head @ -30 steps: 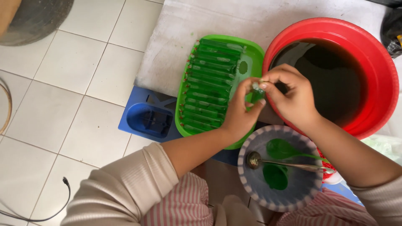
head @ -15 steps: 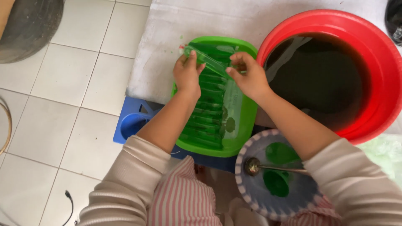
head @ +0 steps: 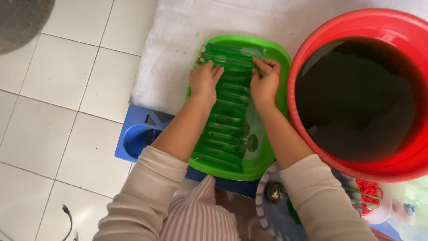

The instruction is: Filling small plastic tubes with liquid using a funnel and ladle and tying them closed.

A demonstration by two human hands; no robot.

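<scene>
Since half a second ago our two hands have come down from lifting one green packet and now lie flat on the row in the tray. Nearest us, the bowl (head: pixel 267 214) with its spoon (head: pixel 276 193) sits by our right sleeve, and the blue stool (head: pixel 138 138) shows under the tray's near left corner. Beyond lies the green tray (head: pixel 267 160), its long axis running near to far, filled with green packets (head: pixel 223 129) laid crosswise. Our left hand (head: pixel 204 81) and right hand (head: pixel 265 80) rest at the far end, fingers spread and pressing a far packet (head: pixel 232 66) between them, gripping nothing. Both hands are equally near it. To the right stands the red basin (head: pixel 392 27) of dark liquid.
</scene>
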